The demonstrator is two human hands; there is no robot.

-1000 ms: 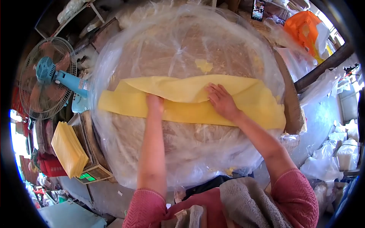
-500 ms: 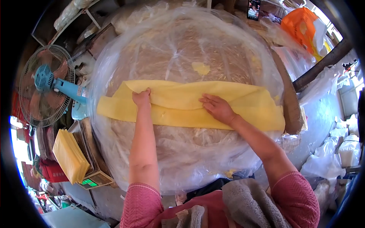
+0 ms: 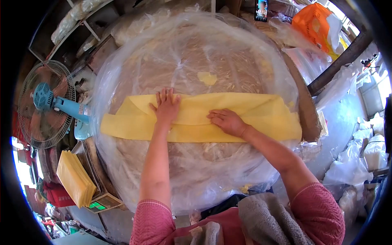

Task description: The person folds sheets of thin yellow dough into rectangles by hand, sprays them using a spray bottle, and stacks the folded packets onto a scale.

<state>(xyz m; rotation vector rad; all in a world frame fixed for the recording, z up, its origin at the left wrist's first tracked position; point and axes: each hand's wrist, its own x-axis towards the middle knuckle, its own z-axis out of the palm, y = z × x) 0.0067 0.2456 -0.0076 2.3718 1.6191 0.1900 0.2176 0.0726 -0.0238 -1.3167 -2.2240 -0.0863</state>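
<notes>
A long, folded soft yellow sheet (image 3: 241, 130) lies crosswise on the plastic-covered round surface (image 3: 220, 163), its folded layers overlapping along the length. My left hand (image 3: 166, 108) rests on the sheet left of its middle, fingers spread and reaching past the far edge. Near the middle, my right hand (image 3: 229, 122) lies on the fold with its fingers stretched leftward over it. A small yellow scrap (image 3: 207, 78) sits just beyond the sheet on the plastic.
To the left are a blue fan (image 3: 44, 98) and a stack of folded yellow sheets (image 3: 75, 178) on a scale with a green display (image 3: 97, 205). At the far right stand a phone (image 3: 261, 10), an orange bag (image 3: 312, 23) and a dark bar (image 3: 341, 63). Cardboard (image 3: 305, 110) borders the right side.
My left hand has gone from pinching the sheet's upper left part to lying spread on it, slightly further right. My right hand stays on the fold. The whole view has shifted a little.
</notes>
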